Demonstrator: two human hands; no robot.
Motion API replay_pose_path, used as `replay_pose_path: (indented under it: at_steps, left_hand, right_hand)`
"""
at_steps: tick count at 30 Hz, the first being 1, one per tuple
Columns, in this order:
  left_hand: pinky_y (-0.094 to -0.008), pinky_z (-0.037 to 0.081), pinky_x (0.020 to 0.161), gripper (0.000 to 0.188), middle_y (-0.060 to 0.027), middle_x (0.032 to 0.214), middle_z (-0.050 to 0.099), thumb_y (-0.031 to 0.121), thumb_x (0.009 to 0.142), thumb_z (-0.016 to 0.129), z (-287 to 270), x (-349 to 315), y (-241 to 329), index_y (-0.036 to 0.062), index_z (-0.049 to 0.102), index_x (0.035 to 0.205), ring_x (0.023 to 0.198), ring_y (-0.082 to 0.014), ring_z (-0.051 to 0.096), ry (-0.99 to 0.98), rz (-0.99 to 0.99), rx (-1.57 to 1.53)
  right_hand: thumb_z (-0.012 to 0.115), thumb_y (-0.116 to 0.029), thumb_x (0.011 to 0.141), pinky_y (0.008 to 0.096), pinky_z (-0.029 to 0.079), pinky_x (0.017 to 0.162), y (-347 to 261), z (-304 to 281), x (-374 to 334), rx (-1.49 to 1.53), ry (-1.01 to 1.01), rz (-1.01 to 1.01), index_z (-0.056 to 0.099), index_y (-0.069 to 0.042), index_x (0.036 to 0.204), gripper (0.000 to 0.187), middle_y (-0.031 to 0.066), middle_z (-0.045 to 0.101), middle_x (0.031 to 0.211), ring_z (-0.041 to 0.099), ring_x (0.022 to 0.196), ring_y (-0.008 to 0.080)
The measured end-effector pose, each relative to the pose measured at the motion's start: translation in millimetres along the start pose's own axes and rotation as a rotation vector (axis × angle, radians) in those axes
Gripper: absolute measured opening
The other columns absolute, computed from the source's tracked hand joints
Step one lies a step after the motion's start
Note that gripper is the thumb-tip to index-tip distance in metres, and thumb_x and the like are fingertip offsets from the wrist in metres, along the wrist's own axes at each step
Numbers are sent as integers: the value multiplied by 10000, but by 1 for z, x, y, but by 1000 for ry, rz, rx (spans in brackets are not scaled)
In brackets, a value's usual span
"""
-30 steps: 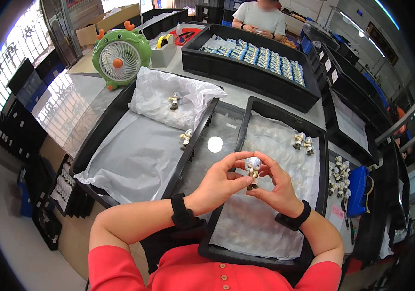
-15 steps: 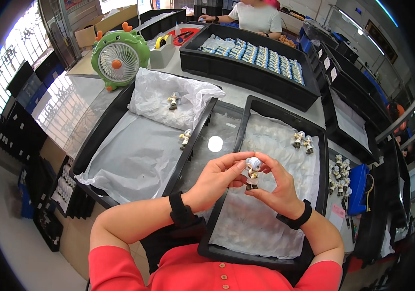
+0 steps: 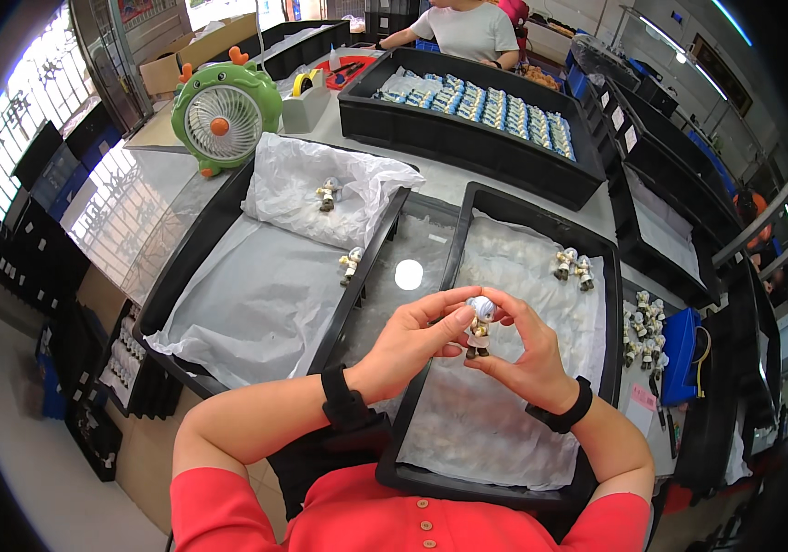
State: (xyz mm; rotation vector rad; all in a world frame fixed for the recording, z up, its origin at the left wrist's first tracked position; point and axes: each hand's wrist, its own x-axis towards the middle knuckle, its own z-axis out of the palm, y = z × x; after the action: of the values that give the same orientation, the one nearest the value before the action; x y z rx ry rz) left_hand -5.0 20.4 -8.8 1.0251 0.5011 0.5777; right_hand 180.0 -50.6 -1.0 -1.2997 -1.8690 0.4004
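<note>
Between my two hands I hold a small figurine upright, with pale hair, a white-and-gold outfit and dark boots. My left hand has its thumb against the side of the figurine's head, its other fingers partly hidden behind. My right hand curls round from the other side, fingertips at the head and thumb by the boots. Below them is a black tray lined with white paper. Two similar figurines lie at its far right. Another figurine rests in the left black tray, and one more figurine lies on crumpled paper there.
A green fan and a tape dispenser stand far left. A large black tray holds rows of blue-and-white pieces. Several figurines cluster at right beside a blue box. A person in a white shirt is across the table.
My left thumb has shifted further onto the figurine's head, and the figurine has turned slightly. The person across the table has moved a little to the left.
</note>
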Motion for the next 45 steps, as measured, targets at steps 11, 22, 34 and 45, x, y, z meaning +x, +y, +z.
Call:
replay_pose_path:
  at_steps: [11, 22, 34, 45]
  left_hand:
    - [-228, 481, 818, 367, 9, 1149, 591, 236, 981, 497, -1, 1, -2, 110, 499, 1326, 965, -69, 572, -11, -2, -10]
    - [-228, 478, 819, 405, -7, 1155, 585, 222, 948, 559, -2, 0, 0, 107, 493, 1331, 979, -76, 567, -21, -3, 6]
    - [-230, 481, 824, 470, -22, 1197, 538, 113, 901, 590, -3, 0, 0, 121, 471, 1355, 1000, -91, 568, -47, 10, -19]
    - [-240, 481, 825, 478, -38, 1200, 529, 129, 915, 578, -3, 0, 0, 107, 439, 1373, 1011, -107, 569, -44, -7, -23]
  right_hand:
    - [833, -98, 612, 335, 486, 841, -1, -1, 1, -29, 12, -22, 475, -55, 1296, 772, 101, 573, 1175, 573, 946, 232]
    - [846, -117, 619, 325, 473, 843, 2, -1, 1, -30, 8, -27, 473, -76, 1297, 776, 101, 578, 1182, 586, 994, 227]
    - [846, -130, 618, 320, 471, 836, 4, -2, 0, -35, 9, -14, 474, -80, 1296, 775, 96, 582, 1180, 590, 984, 220]
    - [840, -105, 609, 320, 469, 842, 4, -1, 0, -30, 1, 6, 477, -71, 1292, 774, 99, 576, 1178, 585, 998, 222]
